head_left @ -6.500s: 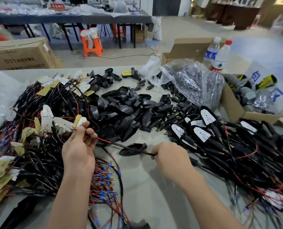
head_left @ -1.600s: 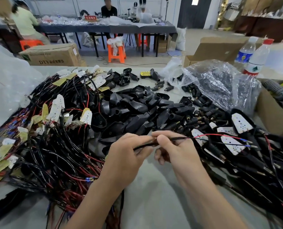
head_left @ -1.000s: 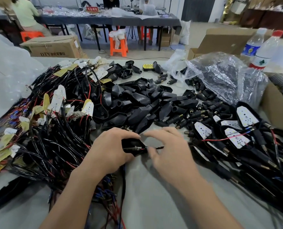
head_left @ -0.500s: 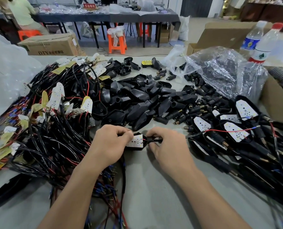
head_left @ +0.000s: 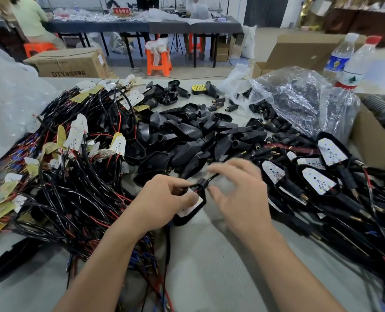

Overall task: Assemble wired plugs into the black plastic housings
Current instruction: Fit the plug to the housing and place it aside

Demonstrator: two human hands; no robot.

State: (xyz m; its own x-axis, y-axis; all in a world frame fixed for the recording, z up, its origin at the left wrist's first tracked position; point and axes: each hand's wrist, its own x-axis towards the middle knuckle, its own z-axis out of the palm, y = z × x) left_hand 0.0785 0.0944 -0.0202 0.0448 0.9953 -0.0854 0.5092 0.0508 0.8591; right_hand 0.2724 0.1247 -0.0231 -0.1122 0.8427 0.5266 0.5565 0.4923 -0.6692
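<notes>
1. Between both hands, over mid-table (head_left: 209, 266), sat housing (head_left: 187, 218), neck pointing away, white board (head_left: 192, 207) showing inside.
2. Gripped it with left hand (head_left: 162, 203), fingers curled round its left edge.
3. Held right hand (head_left: 241, 197) at the neck, fingers spread beside wire (head_left: 212, 176); too blurred to tell whether pinching or loose.
4. Lay heaped just beyond: empty housings (head_left: 187, 140).
5. Sprawled to the left: wire bundle (head_left: 74, 199); to the right: wired housings (head_left: 322, 181).
6. Stood farther right: bag (head_left: 299, 102), bottles (head_left: 353, 64).
</notes>
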